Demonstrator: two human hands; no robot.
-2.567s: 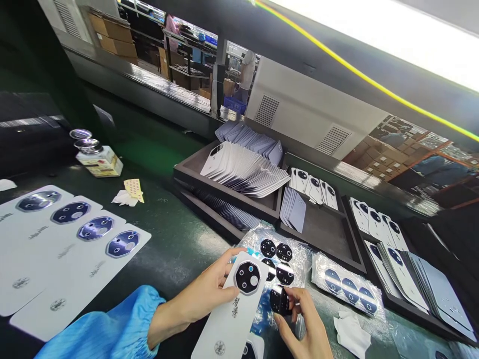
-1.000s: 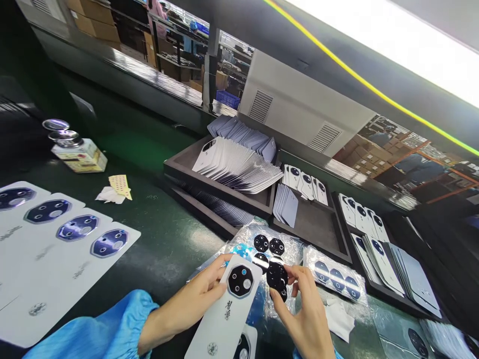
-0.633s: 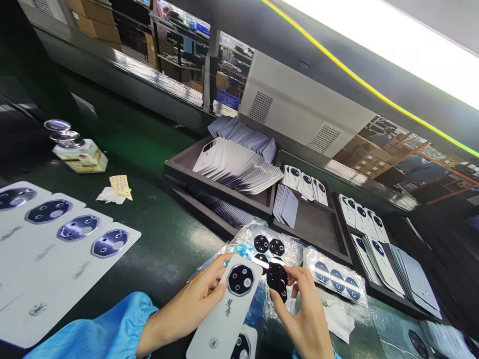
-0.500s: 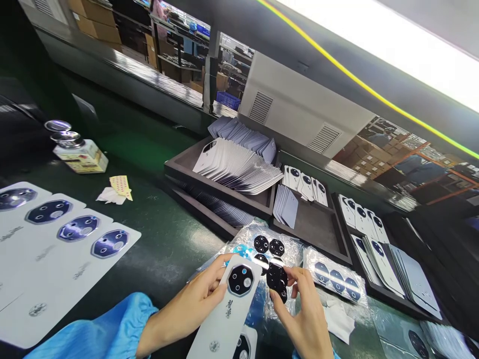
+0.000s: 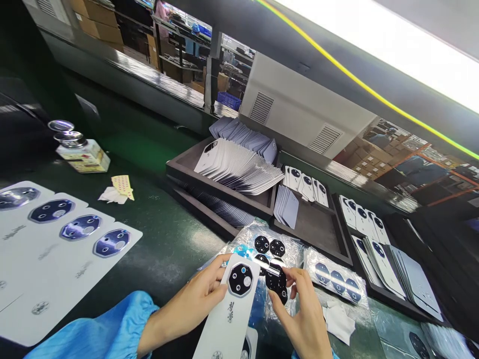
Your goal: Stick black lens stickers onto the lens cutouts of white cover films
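Observation:
My left hand (image 5: 194,299) is closed on the edge of a white phone back panel (image 5: 228,324), which it holds tilted. The panel carries an octagonal dark camera lens plate (image 5: 240,279) near its top and dark lettering below. To the right, my right hand (image 5: 305,316) pinches a black camera lens plate (image 5: 276,280) between thumb and fingers, close to the panel but apart from it. More black lens plates (image 5: 262,244) lie behind on clear plastic wrap. Another white back panel (image 5: 252,339) is partly hidden under the held one.
White back panels (image 5: 67,279) lie overlapping at left, near a pump bottle (image 5: 84,157) and a yellow label sheet (image 5: 122,186). Dark trays (image 5: 220,224) of panels stand at the back and right. Wrapped lens plates (image 5: 337,279) and a white cloth (image 5: 339,321) lie right of my hands.
The white back panel has turned a little, its lower end swinging right over the panel beneath. The black lens plate in my right hand has tilted slightly and catches more glare.

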